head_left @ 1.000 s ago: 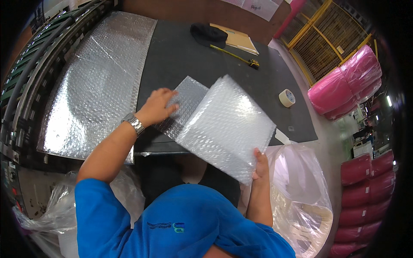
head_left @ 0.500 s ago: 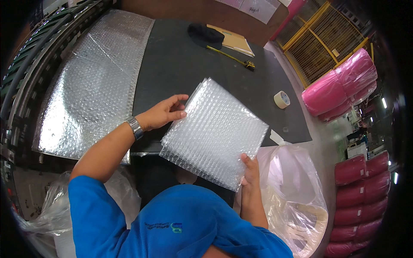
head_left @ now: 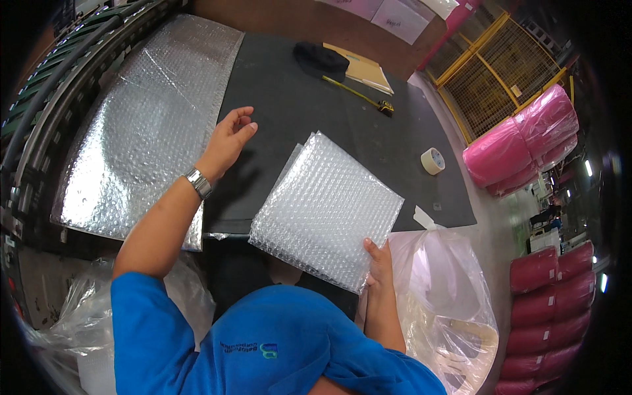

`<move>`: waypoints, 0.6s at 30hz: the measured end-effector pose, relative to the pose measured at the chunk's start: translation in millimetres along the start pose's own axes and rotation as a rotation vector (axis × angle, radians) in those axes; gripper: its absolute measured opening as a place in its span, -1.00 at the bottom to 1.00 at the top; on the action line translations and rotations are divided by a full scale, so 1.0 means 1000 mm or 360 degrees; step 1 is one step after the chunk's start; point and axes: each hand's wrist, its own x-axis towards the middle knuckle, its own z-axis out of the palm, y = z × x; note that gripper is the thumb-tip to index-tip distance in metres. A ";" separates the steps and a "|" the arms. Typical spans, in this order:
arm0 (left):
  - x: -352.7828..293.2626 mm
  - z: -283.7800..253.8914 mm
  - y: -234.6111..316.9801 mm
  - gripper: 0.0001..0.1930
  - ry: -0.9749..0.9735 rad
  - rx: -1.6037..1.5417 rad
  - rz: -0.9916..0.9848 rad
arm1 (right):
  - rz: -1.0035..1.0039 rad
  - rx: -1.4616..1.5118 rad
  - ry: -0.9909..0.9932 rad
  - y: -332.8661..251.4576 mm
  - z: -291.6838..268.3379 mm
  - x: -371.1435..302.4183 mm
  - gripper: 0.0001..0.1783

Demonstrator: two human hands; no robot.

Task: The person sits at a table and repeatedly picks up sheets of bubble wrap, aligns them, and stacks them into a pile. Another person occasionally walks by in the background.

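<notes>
My right hand (head_left: 380, 262) grips the lower right edge of a stack of square bubble wrap sheets (head_left: 329, 207), thumb on top and fingers underneath. The stack tilts over the near edge of the dark table, and at its upper left an underlying sheet pokes out. My left hand (head_left: 227, 139), with a metal watch at the wrist, is in the air above the table, apart from the stack. It holds nothing, its fingers slightly curled and the thumb apart. Left of it lies a large silvery bubble foil sheet (head_left: 155, 112).
On the dark table (head_left: 276, 85) are a black cap (head_left: 320, 60), cardboard folder (head_left: 359, 66), yellow tape measure (head_left: 386, 108) and tape roll (head_left: 432, 161). A roller conveyor (head_left: 49, 108) borders the left. Clear plastic bags (head_left: 447, 283) hang nearby; pink wrapped bundles (head_left: 520, 138) and a yellow cage (head_left: 497, 76) stand right.
My left hand has let go of the stack's upper left edge and moved up and left. The stack stays in my right hand, shifted slightly.
</notes>
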 end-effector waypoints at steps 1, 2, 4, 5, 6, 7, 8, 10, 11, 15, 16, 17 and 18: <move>0.001 -0.001 0.000 -0.59 0.0003 0.0009 0.0002 | 0.0048 0.0089 -0.0011 -0.001 -0.006 -0.001 -0.38; 0.001 -0.001 0.001 -0.59 0.0007 0.0019 0.0005 | 0.0096 0.0178 -0.0023 -0.004 -0.013 -0.002 -0.37; 0.000 0.000 0.004 -0.59 0.0054 0.0002 0.0012 | 0.0136 0.0430 -0.0055 -0.012 -0.019 -0.004 -0.35; -0.001 -0.002 0.005 -0.59 0.0085 0.0001 0.0021 | 0.0130 0.0595 -0.0085 -0.020 -0.016 -0.007 -0.33; 0.001 -0.005 0.005 -0.59 0.0104 -0.0006 0.0036 | 0.0126 0.0759 -0.0116 -0.027 -0.012 -0.008 -0.32; 0.003 -0.006 0.004 -0.59 0.0115 -0.0024 0.0050 | 0.0054 0.0806 -0.0143 -0.033 -0.009 -0.009 -0.32; 0.005 -0.007 0.003 -0.58 0.0127 -0.0042 0.0065 | -0.0018 0.0852 -0.0171 -0.038 -0.005 -0.008 -0.31; 0.005 -0.009 0.005 -0.58 0.0174 -0.0088 0.0053 | -0.0035 0.1085 -0.0300 -0.040 -0.007 -0.004 -0.33; 0.005 -0.008 0.006 -0.57 0.0188 -0.0114 0.0049 | -0.0039 0.0819 -0.0171 -0.033 -0.016 0.003 -0.34; 0.008 -0.009 0.004 -0.58 0.0232 -0.0121 0.0102 | -0.0042 0.0157 0.0108 -0.026 -0.019 0.021 -0.38; 0.007 -0.007 0.005 -0.58 0.0250 -0.0129 0.0117 | -0.0085 0.0183 0.0072 -0.035 -0.011 0.025 -0.39; 0.006 -0.006 0.005 -0.59 0.0275 -0.0140 0.0131 | -0.0125 0.0202 0.0031 -0.048 -0.003 0.029 -0.40; 0.007 -0.006 0.006 -0.60 0.0299 -0.0129 0.0163 | -0.0180 0.0363 -0.0076 -0.069 0.003 0.035 -0.39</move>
